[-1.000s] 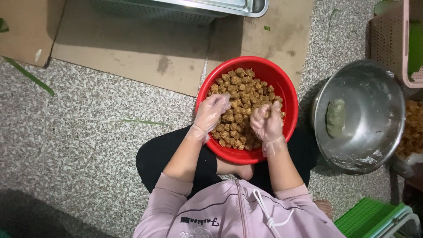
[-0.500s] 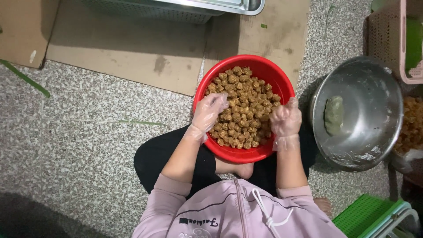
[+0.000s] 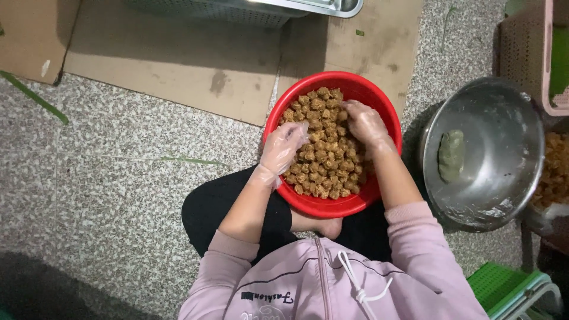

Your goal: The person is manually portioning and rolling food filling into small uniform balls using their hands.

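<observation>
Both gloved, our left hand (image 3: 283, 148) and right hand (image 3: 363, 121) dig loosely into the browned chunks (image 3: 320, 148) filling the red basin (image 3: 332, 204), gripping nothing firmly, while the steel bowl (image 3: 504, 195) beside the basin holds one green lump (image 3: 451, 155).

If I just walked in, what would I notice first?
The red bowl in the middle, heaped with brown chunks, stands out most. Both gloved hands are in it: the left hand at the near-left rim, the right hand on the pile. To the right sits a big metal bowl holding a green lump.
</observation>
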